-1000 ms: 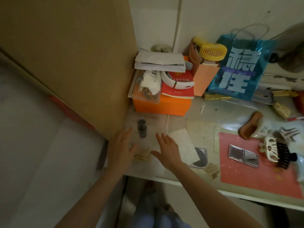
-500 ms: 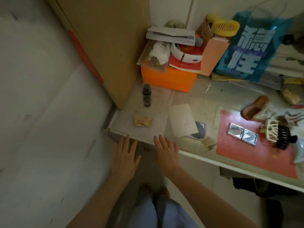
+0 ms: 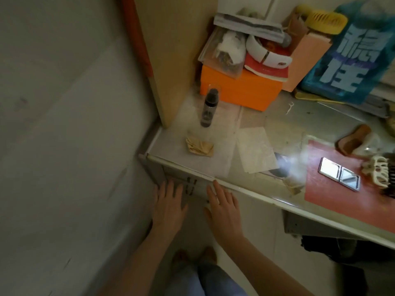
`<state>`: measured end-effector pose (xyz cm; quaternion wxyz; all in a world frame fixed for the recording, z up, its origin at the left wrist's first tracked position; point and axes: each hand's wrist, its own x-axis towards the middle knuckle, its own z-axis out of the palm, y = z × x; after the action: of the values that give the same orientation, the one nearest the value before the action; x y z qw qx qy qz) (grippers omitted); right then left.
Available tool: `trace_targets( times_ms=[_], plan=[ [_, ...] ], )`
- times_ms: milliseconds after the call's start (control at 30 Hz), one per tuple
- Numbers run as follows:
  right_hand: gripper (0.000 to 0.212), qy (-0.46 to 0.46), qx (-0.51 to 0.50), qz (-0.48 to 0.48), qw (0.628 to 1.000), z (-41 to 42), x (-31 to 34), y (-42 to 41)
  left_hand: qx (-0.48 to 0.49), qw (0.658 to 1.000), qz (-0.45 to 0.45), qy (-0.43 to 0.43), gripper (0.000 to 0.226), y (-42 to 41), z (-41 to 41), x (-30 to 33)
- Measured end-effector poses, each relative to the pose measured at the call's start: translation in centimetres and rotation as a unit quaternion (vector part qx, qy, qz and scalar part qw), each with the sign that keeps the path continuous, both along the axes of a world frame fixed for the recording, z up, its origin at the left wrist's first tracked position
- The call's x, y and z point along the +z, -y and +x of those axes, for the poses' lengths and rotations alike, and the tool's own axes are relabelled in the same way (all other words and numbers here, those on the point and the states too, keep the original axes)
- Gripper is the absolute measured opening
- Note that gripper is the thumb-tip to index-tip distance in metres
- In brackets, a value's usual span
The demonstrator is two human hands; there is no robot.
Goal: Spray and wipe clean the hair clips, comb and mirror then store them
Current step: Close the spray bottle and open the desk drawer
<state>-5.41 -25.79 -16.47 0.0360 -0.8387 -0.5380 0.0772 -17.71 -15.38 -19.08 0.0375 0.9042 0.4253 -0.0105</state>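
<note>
A small dark spray bottle (image 3: 209, 108) with a clear cap stands near the desk's left end, a crumpled tan cloth (image 3: 199, 146) lying just in front of it. On a red mat (image 3: 333, 199) at the right lie an open folding mirror (image 3: 338, 176), a white claw clip (image 3: 376, 171) and a dark clip (image 3: 391, 182) cut by the frame edge. A brown wooden comb (image 3: 353, 139) rests behind them. My left hand (image 3: 170, 205) and my right hand (image 3: 223, 202) hover below the desk's front edge with fingers straight, holding nothing.
An orange box (image 3: 239, 90) stacked with papers, a bag and a red book stands at the back. A blue printed bag (image 3: 350, 54) and a yellow fan (image 3: 327, 21) are behind it. A wooden panel (image 3: 171, 50) borders the desk's left side. A drawer front (image 3: 192, 186) sits under the desk edge.
Both hands have drawn back from the desktop beside the spray bottle to below the front edge. The camera view has tilted down and left.
</note>
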Motion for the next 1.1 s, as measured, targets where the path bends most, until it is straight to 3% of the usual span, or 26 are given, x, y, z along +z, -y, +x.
trace_targets(
  times_ms=[200,533,733,833,933,1100],
  plan=[
    [0.075,0.037,0.000,-0.004,0.999,-2.2,-4.3,0.8,0.002,0.999,0.024,0.048,0.057,-1.6,-0.5,-4.5],
    [0.071,0.043,-0.038,0.052,0.997,-1.2,-12.4,-1.8,0.036,0.994,0.029,0.104,0.062,-3.3,1.9,-10.5],
    [0.082,0.073,-0.049,0.088,0.992,-1.0,-14.5,-2.6,0.033,0.977,0.081,0.195,0.045,-5.0,3.4,-11.2],
    [0.081,0.081,-0.066,0.115,0.988,-0.7,-15.3,-2.2,0.038,0.965,0.033,0.257,0.041,-5.2,4.3,-10.5],
    [0.077,0.071,-0.080,0.127,0.986,-0.6,-15.5,-1.4,0.068,0.930,-0.097,0.348,0.035,-4.9,5.6,-9.9],
    [0.069,0.032,-0.091,0.117,0.988,0.1,-14.8,-0.3,0.208,0.818,-0.255,0.472,0.019,-5.9,7.0,-10.3]
  ],
)
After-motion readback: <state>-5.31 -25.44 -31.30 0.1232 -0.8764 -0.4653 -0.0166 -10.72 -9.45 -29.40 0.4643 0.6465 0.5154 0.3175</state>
